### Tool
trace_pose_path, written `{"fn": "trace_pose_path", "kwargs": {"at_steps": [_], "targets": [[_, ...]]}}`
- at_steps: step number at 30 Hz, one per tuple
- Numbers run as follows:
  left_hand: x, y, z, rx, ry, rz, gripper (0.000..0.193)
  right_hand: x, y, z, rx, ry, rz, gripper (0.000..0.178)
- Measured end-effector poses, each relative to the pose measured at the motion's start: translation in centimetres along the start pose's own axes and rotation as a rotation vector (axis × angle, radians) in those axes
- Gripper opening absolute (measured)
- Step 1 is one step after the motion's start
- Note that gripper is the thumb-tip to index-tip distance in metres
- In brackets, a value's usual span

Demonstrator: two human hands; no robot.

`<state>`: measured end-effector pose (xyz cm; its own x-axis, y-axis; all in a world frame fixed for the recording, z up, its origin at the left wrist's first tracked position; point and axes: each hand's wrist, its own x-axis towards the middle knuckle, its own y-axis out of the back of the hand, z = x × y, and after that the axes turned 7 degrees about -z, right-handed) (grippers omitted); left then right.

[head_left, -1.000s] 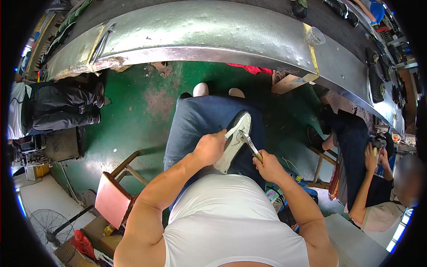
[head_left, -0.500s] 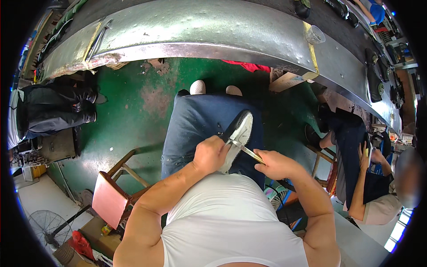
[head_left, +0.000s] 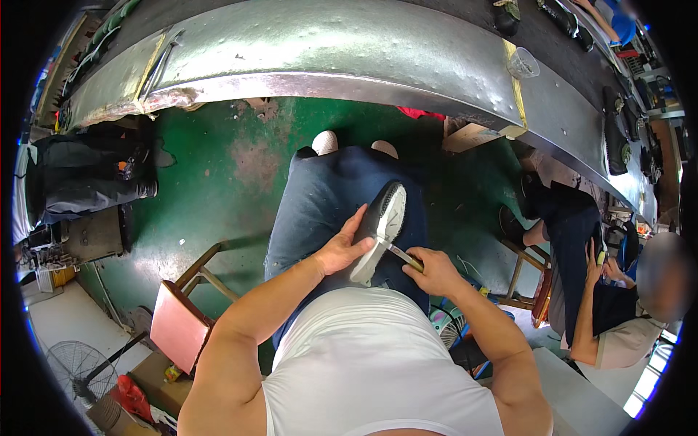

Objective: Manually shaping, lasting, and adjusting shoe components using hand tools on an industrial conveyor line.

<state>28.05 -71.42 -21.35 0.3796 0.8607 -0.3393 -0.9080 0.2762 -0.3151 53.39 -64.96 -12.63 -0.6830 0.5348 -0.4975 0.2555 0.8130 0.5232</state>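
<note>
A dark shoe rests across my lap with its pale underside turned up and to the right, toe pointing away from me. My left hand grips its left side, the fingers along the upper and the thumb by the midsole. In my right hand is a tool with a flat silver front and a yellowish handle. Its metal end touches or lies just over the middle of the underside, close to my left thumb. What kind of tool it is cannot be made out.
Ahead runs a metal-edged bench with dark shoes and a clear plastic cup on it. A pink-seated stool stands left. A seated co-worker is to the right; another person's dark-trousered legs are at left.
My left hand has shifted on the shoe, its fingers now stretched more along the upper. The right hand and tool have moved slightly left and down, and the shoe has tilted a little.
</note>
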Motion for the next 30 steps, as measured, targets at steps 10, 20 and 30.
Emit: {"fn": "trace_pose_path", "kwargs": {"at_steps": [10,20,30], "targets": [[1.0,-2.5,-0.5,0.396,0.053,0.235,0.091,0.2,3.7,-1.7,-0.424,0.116,0.065,0.052],[0.2,-2.8,0.9,0.544,-0.003,0.352,0.074,2.3,-3.6,-1.3,0.253,-0.129,0.122,0.026],[0.1,-3.3,3.9,0.932,0.083,0.144,0.064,1.8,1.7,3.8,1.091,-0.268,-0.52,0.033]]}}
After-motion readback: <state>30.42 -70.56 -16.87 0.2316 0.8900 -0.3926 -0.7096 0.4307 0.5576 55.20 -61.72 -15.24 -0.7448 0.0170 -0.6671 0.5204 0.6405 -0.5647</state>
